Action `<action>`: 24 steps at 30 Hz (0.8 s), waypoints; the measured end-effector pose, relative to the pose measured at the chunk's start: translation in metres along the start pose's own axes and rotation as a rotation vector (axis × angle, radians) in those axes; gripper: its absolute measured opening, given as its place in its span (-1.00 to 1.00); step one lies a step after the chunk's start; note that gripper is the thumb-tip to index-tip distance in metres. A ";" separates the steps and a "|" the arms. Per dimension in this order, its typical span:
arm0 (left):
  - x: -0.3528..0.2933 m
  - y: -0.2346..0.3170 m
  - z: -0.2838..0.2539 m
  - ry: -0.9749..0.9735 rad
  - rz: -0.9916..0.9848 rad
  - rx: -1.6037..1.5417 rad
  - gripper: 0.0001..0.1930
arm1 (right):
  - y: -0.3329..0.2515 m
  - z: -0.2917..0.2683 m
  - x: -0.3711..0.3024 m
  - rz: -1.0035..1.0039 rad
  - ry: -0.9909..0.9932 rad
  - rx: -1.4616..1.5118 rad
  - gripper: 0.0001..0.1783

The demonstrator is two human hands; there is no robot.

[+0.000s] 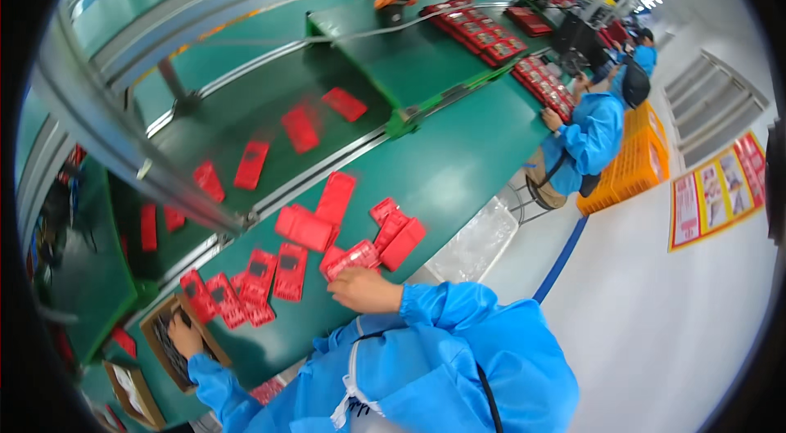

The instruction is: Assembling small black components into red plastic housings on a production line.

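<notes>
Fingers of the right hand (366, 289) curl onto a red flat package (354, 257) among scattered red packs (304, 228) on the green surface (458, 163); fingers of the left hand (185, 337) reach into a cardboard box (155, 325), their grip unclear. Beyond, a conveyor belt (270, 118) carries more red packs. Both blue sleeves (458, 310) enter from below, while a co-worker (591, 134) sits further along.

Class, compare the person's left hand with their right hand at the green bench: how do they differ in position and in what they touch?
The left hand reaches down into an open cardboard box at the bench edge; the right hand rests higher on the green bench. The left hand meets dark contents in the box; the right hand touches a red pack among scattered ones. Both are bare, with blue sleeves.
</notes>
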State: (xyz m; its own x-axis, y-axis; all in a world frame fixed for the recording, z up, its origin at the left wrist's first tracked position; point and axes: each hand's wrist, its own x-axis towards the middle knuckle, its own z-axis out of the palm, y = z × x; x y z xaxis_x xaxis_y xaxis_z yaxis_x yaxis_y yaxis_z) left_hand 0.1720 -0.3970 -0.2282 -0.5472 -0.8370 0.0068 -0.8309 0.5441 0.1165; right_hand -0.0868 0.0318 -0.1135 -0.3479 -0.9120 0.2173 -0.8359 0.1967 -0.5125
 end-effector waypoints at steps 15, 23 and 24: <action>-0.024 0.039 -0.064 0.175 -0.097 -0.204 -0.68 | 0.004 0.016 -0.026 0.135 -0.021 0.067 -0.83; -0.067 0.137 -0.136 0.255 -0.004 -1.133 -0.72 | 0.005 0.017 -0.028 0.144 -0.076 0.145 -0.80; -0.070 0.148 -0.128 0.202 0.125 -1.030 -0.71 | -0.001 0.016 -0.025 0.143 -0.079 0.147 -0.80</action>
State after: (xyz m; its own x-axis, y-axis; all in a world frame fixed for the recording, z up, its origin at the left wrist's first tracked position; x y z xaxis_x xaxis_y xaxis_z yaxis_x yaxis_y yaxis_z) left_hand 0.1005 -0.2656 -0.0847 -0.5176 -0.8238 0.2310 -0.2311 0.3946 0.8893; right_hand -0.0704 0.0486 -0.1314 -0.4191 -0.9051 0.0713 -0.7078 0.2766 -0.6500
